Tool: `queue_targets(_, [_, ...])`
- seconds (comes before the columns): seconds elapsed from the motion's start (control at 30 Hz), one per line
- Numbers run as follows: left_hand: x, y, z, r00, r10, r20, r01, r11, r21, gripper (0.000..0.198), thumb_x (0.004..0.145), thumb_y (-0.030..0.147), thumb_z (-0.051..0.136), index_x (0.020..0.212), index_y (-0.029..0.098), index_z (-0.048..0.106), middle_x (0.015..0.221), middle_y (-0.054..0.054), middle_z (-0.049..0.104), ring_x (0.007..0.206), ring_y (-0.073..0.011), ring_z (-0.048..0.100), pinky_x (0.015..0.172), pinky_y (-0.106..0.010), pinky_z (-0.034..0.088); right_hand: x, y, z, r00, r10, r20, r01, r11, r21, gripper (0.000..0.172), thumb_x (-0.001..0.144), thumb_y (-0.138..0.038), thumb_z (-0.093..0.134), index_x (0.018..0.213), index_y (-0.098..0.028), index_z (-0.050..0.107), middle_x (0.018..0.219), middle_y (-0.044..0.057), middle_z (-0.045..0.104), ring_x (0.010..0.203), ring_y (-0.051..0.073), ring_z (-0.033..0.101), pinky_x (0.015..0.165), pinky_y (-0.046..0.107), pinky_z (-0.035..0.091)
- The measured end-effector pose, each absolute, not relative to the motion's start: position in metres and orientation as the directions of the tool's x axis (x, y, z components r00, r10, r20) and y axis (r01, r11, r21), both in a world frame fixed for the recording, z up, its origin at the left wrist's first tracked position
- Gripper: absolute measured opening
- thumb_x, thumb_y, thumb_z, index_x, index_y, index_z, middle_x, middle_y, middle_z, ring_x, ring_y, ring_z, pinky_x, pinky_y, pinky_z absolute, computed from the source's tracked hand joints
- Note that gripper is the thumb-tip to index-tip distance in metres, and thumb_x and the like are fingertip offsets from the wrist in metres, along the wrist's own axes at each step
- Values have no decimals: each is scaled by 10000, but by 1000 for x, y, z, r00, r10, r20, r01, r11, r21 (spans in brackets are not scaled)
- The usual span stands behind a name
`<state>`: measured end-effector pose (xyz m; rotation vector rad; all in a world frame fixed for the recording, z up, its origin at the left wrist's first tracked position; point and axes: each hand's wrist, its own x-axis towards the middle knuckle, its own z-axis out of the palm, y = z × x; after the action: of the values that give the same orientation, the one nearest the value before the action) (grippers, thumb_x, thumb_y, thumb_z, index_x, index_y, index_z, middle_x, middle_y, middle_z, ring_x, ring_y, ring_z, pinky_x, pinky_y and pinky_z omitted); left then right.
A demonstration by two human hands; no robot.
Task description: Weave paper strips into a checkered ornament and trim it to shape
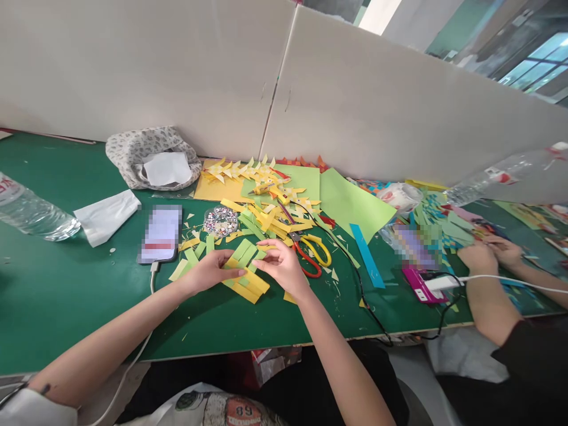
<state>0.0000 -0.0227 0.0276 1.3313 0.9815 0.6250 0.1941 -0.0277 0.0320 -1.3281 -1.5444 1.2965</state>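
Observation:
Between my two hands is a piece woven from green and yellow paper strips (pixel 249 283), held a little above the green tabletop. My left hand (pixel 215 271) grips its left side, thumb on top and fingers behind. At its upper right edge, my right hand (pixel 279 264) pinches a green strip with thumb and fingers. Close to the right hand lie scissors (pixel 313 254) with one yellow and one red handle. Behind my hands are loose green and yellow paper strips (pixel 288 226), a yellow glue gun (pixel 273 190) and a round clear box of small beads (pixel 220 220).
A phone (pixel 162 234) with a white cable lies left, near white paper (pixel 107 217), a water bottle (pixel 38 213) and a cloth bag (pixel 128 157). Green sheets (pixel 355 204), a blue strip (pixel 367 257), a black cord (pixel 361 296) and a magenta power strip (pixel 417 287) lie right, beside a co-worker's hands (pixel 481 257).

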Motion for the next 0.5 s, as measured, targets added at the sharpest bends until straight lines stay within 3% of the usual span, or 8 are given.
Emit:
queue_targets(0.17, [1,-24,21,453,862,-227,104,201,974,238,601,258,727,584,183,501,542,63,475,553,-105,498,515,-189,381,188,-29,29,-174,981,-90,227,-49,-973,311,683,-303,667,961,-215,557,702,-9,639,660,149,617,647,281,498])
queue_targets(0.27, [1,-24,20,446,865,-228,53,229,972,190,591,219,738,612,181,553,567,52,550,567,-111,539,553,-191,422,187,-28,28,-131,988,-77,196,-51,-979,337,675,-317,678,968,-209,552,725,-1,643,687,149,627,679,284,503])
queue_targets(0.37, [2,-23,20,401,883,-243,-45,284,958,186,601,216,740,750,181,634,712,4,663,672,-145,617,641,-215,475,187,-28,29,-152,981,-120,159,-96,-983,447,652,-337,706,1041,-220,521,827,23,665,783,161,643,745,294,506])
queue_targets(0.5, [1,-19,18,316,902,-295,-174,361,916,343,588,223,757,913,193,652,853,-41,710,718,-175,661,705,-271,518,187,-30,30,-202,967,-154,198,-113,-974,514,648,-335,714,1099,-241,485,807,8,657,712,153,634,640,266,507])
